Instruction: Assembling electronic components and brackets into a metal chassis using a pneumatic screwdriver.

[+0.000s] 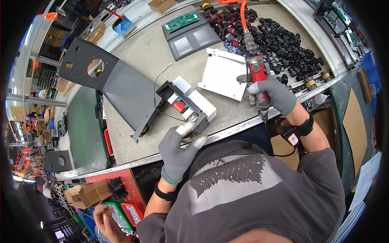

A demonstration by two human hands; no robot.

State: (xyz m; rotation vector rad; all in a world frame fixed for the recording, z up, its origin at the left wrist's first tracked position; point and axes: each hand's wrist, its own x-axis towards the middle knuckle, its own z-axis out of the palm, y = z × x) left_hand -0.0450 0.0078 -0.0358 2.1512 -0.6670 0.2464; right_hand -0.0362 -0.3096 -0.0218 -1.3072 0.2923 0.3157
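My left hand (177, 152), in a grey glove, grips the near end of a small dark frame assembly (204, 106). White blocks, a red part and a bit of blue sit in that frame, and a thin dark cable (155, 87) loops away from it. My right hand (275, 94), gloved too, is closed round a red air screwdriver (257, 73). Its bit points down over the bench's near edge, apart from the assembly; an orange hose (243, 16) runs from its top. A white metal plate (222, 75) lies between the two hands.
A large bent dark grey metal panel (129, 91) lies at left. Behind, a vented grey panel (193, 42) carries a green circuit board (181, 22). Many small black and red parts (279, 44) are heaped at far right. Another person's hand (107, 222) is beside a green tray (118, 216) of small metal pieces.
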